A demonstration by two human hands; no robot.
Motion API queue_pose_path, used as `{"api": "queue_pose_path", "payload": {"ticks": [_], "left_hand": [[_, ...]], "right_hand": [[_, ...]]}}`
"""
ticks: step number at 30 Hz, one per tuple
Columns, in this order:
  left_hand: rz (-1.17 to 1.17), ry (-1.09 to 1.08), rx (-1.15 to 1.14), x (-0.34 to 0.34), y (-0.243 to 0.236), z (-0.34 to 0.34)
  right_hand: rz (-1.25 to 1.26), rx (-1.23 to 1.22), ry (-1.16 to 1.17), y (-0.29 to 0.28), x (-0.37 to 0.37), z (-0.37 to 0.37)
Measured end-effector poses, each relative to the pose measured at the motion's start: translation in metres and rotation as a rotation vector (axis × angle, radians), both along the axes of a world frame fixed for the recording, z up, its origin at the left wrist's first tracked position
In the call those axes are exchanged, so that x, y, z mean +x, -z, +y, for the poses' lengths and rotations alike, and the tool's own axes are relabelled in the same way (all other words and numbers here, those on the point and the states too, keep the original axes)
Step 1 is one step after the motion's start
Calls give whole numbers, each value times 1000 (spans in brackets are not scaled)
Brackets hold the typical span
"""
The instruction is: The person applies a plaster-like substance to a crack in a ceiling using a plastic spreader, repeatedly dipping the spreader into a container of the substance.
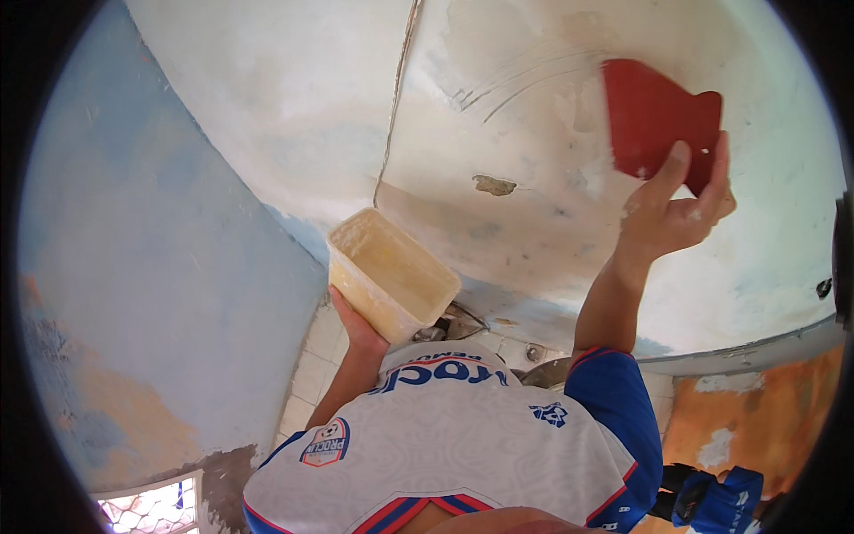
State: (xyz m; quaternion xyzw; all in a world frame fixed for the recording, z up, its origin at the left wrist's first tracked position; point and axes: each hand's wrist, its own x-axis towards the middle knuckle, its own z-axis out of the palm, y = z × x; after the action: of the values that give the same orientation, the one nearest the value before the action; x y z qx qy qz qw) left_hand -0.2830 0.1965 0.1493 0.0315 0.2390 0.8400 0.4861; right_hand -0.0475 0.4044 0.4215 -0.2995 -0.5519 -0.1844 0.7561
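My right hand (680,200) is raised at the upper right, pinching a flat red putty spreader (654,116) between thumb and fingers. The spreader's broad edge lies against or very close to the whitish wall (525,107); I cannot tell if it touches. Low in front of my body, my left hand (358,325) holds a cream rectangular plastic tub (378,289) from its side and underneath. The tub is tilted, its opening showing, with pale residue smeared on the inner walls. Left of the spreader, thin curved dark marks (525,84) run across the wall.
A chipped hole (495,185) and a vertical crack or cable line (398,98) mark the wall. A bluish wall (169,249) stands at left, with a grilled window (151,507) below. Pale floor tiles (313,369) show underneath. A blue bag-like item (725,498) is at lower right.
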Motion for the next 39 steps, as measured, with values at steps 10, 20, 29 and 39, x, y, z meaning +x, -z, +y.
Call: {"api": "queue_pose_path", "payload": {"ticks": [10, 20, 29, 39], "left_hand": [[-18, -40, -39, -5, -5, -3], [39, 31, -87, -30, -9, -12], [38, 99, -83, -64, -13, -31], [0, 207, -54, -104, -7, -39]], "right_hand": [[-25, -73, 22, 13, -11, 6], [-261, -105, 117, 8, -11, 12], [-649, -218, 104, 46, -40, -16], [-314, -442, -343, 39, -33, -36]]}}
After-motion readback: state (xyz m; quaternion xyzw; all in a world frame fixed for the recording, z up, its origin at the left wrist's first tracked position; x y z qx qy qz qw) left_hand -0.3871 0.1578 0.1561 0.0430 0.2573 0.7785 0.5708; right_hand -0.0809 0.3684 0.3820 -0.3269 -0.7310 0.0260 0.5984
